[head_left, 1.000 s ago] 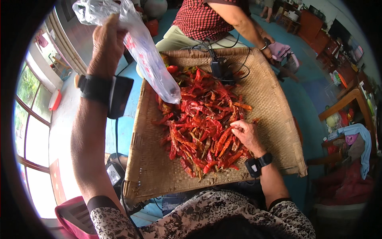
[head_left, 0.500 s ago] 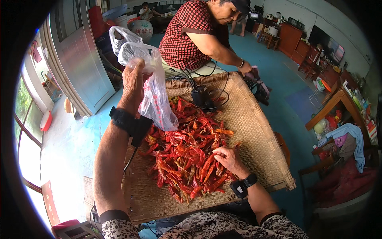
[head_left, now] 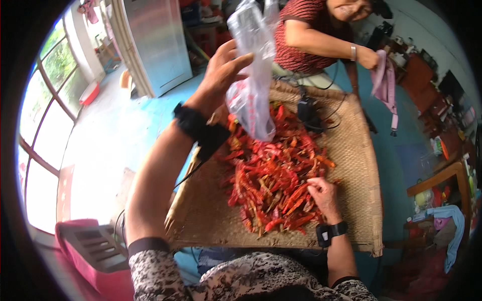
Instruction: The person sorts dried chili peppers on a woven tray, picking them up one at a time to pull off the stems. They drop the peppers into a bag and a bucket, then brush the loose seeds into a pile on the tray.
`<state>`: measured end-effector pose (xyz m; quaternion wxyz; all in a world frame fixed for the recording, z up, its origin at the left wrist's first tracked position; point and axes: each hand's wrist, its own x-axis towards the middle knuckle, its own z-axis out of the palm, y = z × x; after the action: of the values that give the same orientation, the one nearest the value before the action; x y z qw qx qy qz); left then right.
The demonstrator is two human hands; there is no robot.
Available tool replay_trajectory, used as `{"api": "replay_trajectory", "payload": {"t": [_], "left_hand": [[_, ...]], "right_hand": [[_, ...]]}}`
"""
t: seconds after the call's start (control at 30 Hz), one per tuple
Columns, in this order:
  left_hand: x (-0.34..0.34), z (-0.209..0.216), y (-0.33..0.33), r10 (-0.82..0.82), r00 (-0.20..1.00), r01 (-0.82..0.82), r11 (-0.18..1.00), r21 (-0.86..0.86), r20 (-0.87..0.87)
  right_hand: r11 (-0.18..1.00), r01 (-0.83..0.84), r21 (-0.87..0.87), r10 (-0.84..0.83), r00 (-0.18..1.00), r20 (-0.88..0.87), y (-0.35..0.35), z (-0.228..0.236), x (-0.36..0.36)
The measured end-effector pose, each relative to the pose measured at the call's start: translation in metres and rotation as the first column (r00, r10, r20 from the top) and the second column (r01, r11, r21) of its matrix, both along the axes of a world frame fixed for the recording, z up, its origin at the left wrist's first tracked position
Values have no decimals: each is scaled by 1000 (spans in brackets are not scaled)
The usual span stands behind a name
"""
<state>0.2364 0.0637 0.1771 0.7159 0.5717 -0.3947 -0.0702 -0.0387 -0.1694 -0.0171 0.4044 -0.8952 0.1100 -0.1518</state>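
- Red dried chillies (head_left: 268, 170) lie heaped in the middle of the woven tray (head_left: 355, 165), their long axes running many ways.
- Clear plastic bag (head_left: 253, 108), above the tray's far left part: it hangs lengthwise, long axis close to upright in view, the lower end pointing down at the heap.
- Left hand (head_left: 223, 72), raised over the tray's far left edge, fingers apart and overlapping the bag; whether they grip it, I cannot tell.
- Right hand (head_left: 324, 195), over the right side of the heap in the tray, thumb and fingertip pinching one long chilli (head_left: 297, 197), which slants from the fingertips toward the tray's near left.
- Writing: red print marks the bag, too blurred to read.
- Black device (head_left: 308, 110) with cables, at the tray's far edge.
- Co-worker (head_left: 311, 37), beyond the tray's far edge, one hand (head_left: 368, 58) holding a lilac strap (head_left: 384, 83) past its far right corner.
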Motion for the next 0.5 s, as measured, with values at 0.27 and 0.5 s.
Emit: {"api": "replay_trajectory", "payload": {"t": [0.27,0.5], "left_hand": [[-26,4,70,269,962,-262,956,134,-42],[-122,19,152,-87,904,16,985,172,419]], "right_hand": [[997,-57,-43,57,998,-11,7,-4,4],[996,-67,65,66,998,15,9,0,4]]}}
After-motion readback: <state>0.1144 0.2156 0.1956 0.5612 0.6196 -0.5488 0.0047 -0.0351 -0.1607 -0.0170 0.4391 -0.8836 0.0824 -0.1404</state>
